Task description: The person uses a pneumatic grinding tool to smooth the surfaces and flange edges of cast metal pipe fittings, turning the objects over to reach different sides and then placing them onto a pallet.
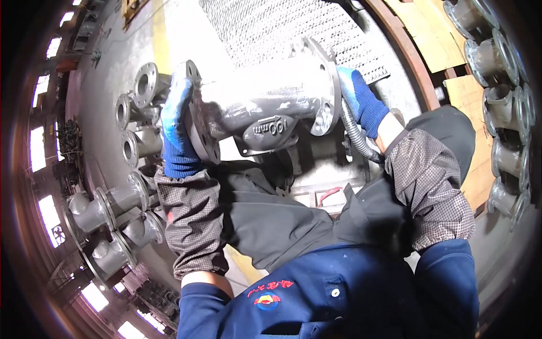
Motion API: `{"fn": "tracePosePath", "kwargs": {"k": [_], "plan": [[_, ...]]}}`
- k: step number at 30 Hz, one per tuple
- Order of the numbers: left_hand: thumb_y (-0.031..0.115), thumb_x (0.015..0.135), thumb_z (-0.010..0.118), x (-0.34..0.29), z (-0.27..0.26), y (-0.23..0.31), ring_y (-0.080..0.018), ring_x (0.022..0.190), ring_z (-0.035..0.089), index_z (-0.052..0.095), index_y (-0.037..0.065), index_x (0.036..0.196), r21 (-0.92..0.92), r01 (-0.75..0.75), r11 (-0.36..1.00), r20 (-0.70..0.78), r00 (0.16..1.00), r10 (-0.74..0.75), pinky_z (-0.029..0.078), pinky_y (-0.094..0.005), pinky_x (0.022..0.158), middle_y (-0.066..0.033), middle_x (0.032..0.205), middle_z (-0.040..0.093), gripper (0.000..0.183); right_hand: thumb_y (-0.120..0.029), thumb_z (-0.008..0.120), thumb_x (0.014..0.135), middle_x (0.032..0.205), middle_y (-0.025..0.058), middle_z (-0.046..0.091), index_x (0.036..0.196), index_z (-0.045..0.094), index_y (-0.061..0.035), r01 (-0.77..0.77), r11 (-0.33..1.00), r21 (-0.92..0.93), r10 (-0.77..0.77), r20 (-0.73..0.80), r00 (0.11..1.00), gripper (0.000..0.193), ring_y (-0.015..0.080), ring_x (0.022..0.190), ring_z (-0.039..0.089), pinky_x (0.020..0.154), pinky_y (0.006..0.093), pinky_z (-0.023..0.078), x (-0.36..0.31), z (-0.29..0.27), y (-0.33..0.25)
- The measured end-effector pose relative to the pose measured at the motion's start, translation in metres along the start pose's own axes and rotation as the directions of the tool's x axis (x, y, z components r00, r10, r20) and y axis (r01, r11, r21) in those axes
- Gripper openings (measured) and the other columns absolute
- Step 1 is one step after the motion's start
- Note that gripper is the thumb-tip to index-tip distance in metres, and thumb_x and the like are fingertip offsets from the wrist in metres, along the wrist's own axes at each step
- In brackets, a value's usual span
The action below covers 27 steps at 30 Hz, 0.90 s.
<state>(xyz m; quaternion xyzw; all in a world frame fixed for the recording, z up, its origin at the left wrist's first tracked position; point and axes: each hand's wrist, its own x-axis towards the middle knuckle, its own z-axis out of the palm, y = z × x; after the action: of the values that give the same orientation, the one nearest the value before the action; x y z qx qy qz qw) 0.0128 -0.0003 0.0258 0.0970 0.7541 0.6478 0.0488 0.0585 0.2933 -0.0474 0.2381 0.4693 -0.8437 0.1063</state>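
A grey cast-metal valve body (254, 96) with a round flange at each end is held between my hands, above my lap. My left hand (178, 124), in a blue coated glove, is closed on the left flange (199, 116). The right flange (324, 90) is gripped by my gloved right hand (361, 101); its fingers are partly hidden behind the flange. Under the barrel, a smaller bolted-style pad (270, 134) with raised lettering faces me. Strong light washes out the top of the body.
Several similar flanged bodies stand on the floor at left (141, 144), and more are lined up on wooden boards (460, 113) at right. A ridged metal plate (299, 28) lies ahead. A flexible grey conduit (358, 135) runs below my right hand, and a red handle (329, 195) shows between my knees.
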Motion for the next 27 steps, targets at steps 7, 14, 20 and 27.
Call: {"fn": "tracePosePath", "kwargs": {"k": [7,14,20,27], "plan": [[0.002,0.083,0.058,0.009,-0.001,0.032,-0.0149,0.072,0.059,0.049,0.01,0.128,0.198,-0.043,0.979,-0.042,0.998,0.052,0.05,-0.0243,0.063,-0.0157,0.103,0.058,0.046,-0.026,0.056,0.089,0.078,0.0065,0.06,0.097,0.059,0.001,0.11,0.994,-0.016,-0.111,-0.19,0.976,0.028,0.0121,0.065,0.054,0.06,0.0273,0.046,0.066,0.01,0.011],[0.01,0.083,0.064,-0.007,0.011,0.038,-0.0097,0.08,0.054,0.032,0.0,0.138,0.247,-0.151,0.957,-0.126,0.974,0.186,0.048,-0.022,0.073,-0.0064,0.098,0.058,0.064,-0.02,0.057,0.088,0.08,0.0026,0.061,0.104,0.06,-0.001,0.143,0.976,-0.167,-0.162,-0.109,0.981,0.025,0.0109,0.064,0.054,0.062,0.0246,0.046,0.061,0.012,0.025],[0.013,0.081,0.066,-0.018,-0.003,0.031,-0.0108,0.089,0.054,0.036,-0.004,0.135,0.305,-0.111,0.946,-0.175,0.97,0.171,0.046,-0.0236,0.08,-0.0087,0.106,0.058,0.063,-0.02,0.059,0.087,0.075,0.0025,0.058,0.132,0.038,0.003,0.341,0.888,-0.308,-0.404,-0.173,0.898,0.055,0.0031,0.05,0.043,0.043,0.0177,0.041,-0.003,0.034,-0.007],[0.007,0.082,0.063,-0.013,-0.001,0.031,-0.0195,0.097,0.057,0.05,0.003,0.121,0.727,-0.452,0.517,0.172,0.848,0.501,0.047,-0.0259,0.083,-0.018,0.126,0.05,0.042,-0.012,0.058,0.087,0.078,0.0023,0.063,0.132,0.044,-0.0042,0.235,0.946,-0.223,-0.227,0.062,0.972,0.048,0.002,0.055,0.048,0.044,0.017,0.039,-0.056,0.043,0.031]]}}
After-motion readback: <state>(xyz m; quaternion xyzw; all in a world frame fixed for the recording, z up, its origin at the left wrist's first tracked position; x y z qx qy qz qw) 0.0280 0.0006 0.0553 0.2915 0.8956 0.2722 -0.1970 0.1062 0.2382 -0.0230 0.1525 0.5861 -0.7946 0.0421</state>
